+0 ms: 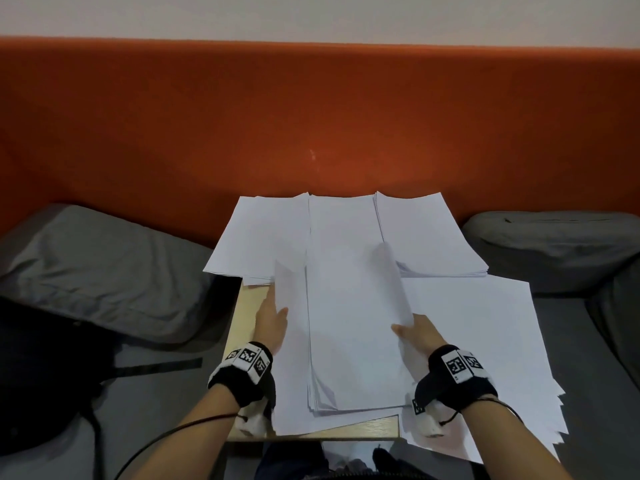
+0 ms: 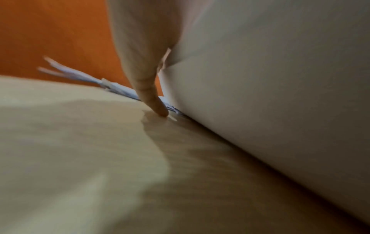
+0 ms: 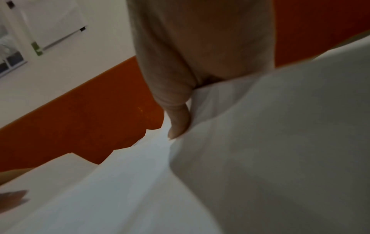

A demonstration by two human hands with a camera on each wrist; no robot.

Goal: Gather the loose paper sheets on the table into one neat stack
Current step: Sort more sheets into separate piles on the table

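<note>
1. An orange padded backrest [image 1: 311, 116] is seen behind a small wooden table [image 1: 247, 306], with grey cushions [image 1: 104, 271] at 9 and 3 o'clock
2. A central stack [image 1: 349, 306] of white sheets is held at the table's middle, its two long edges curled upward
3. The left hand [image 1: 272, 323] is set against the stack's 9 o'clock edge, fingers mostly hidden under the lifted paper; in the left wrist view one straight finger [image 2: 154, 98] is seen with its tip on the wood
4. The right hand [image 1: 417, 332] is closed on the 3 o'clock edge, thumb [image 3: 178, 123] pressed on the paper
5. Further piles are noted at 11 o'clock [image 1: 259, 237], 1 o'clock [image 1: 426, 237] and 4 o'clock [image 1: 485, 341], partly under the central stack
</note>
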